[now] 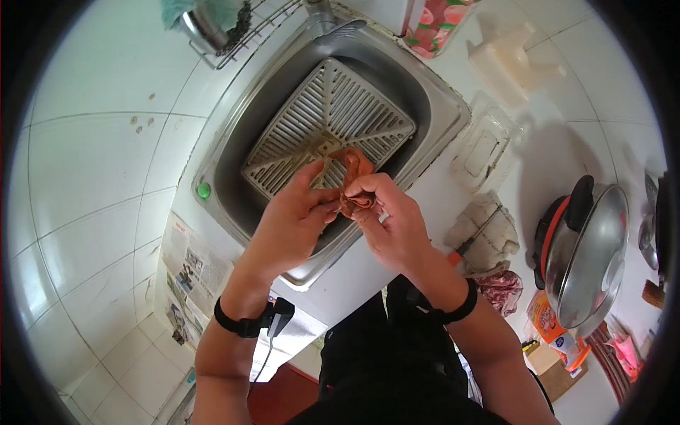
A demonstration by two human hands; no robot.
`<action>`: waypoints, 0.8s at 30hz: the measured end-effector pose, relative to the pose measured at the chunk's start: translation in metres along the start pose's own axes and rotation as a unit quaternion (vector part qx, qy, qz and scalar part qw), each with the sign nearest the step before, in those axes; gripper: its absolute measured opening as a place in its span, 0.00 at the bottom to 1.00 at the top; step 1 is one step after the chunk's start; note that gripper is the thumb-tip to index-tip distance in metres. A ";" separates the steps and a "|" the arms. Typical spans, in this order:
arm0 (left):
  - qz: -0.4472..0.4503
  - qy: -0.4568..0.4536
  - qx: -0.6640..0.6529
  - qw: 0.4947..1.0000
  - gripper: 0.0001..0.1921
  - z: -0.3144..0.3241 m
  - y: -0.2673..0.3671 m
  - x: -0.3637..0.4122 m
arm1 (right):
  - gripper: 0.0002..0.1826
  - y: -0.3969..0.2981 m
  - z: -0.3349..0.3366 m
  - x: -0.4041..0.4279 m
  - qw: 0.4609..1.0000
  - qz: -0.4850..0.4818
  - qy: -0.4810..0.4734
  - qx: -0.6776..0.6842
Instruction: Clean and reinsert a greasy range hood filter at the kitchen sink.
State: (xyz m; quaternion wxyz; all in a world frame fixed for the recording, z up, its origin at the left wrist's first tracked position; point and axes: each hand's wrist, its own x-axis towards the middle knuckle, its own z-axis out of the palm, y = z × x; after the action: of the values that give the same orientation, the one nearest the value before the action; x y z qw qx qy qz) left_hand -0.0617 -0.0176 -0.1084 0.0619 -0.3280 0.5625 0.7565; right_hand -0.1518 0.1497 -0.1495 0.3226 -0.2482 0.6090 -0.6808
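Observation:
A crumpled, folded orange-brown cloth (359, 167) is held over the near edge of the steel sink (220, 159). My right hand (396, 220) grips its bunched lower part between thumb and fingers. From the other side, my left hand (289, 226) brings thumb and a fingertip together at the cloth's left edge, its index finger raised apart. Beneath and beyond the hands, a slotted metal rack (366, 111) lies tilted in the basin, with brownish residue around its middle. The hands hide the rack's near corner.
The faucet (320, 18) stands at the sink's far rim. A small green object (204, 190) sits on the left rim. To the right are a clear plastic container (486, 149), a whitish cloth (486, 228) under a red-handled tool, a glass-lidded pan (589, 260) and an orange spray bottle (552, 321).

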 end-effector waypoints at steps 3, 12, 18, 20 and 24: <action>0.037 -0.033 0.332 0.942 0.31 0.005 0.011 -0.006 | 0.15 0.001 0.011 0.005 1.000 -0.007 -0.019 -0.004; 0.008 -0.004 -0.003 1.000 0.21 0.012 -0.009 -0.004 | 0.17 0.009 0.014 0.007 0.999 0.023 0.002 0.030; 0.020 0.028 0.008 0.999 0.17 0.009 -0.013 -0.010 | 0.17 -0.001 0.011 0.007 0.992 0.106 0.045 0.049; -0.005 0.020 0.019 1.000 0.15 0.001 -0.018 -0.010 | 0.17 -0.004 0.008 0.007 0.986 0.131 0.061 0.085; -0.013 -0.001 -0.029 1.000 0.11 -0.002 -0.023 -0.003 | 0.17 0.002 0.006 0.005 0.980 0.136 0.041 0.138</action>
State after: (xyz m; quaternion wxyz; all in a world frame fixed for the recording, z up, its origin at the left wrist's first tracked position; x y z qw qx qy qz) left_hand -0.0478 -0.0104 -0.1252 0.0630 -0.3356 0.5363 0.7718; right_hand -0.1509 0.1422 -0.1511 0.4177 -0.0883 0.5502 -0.7176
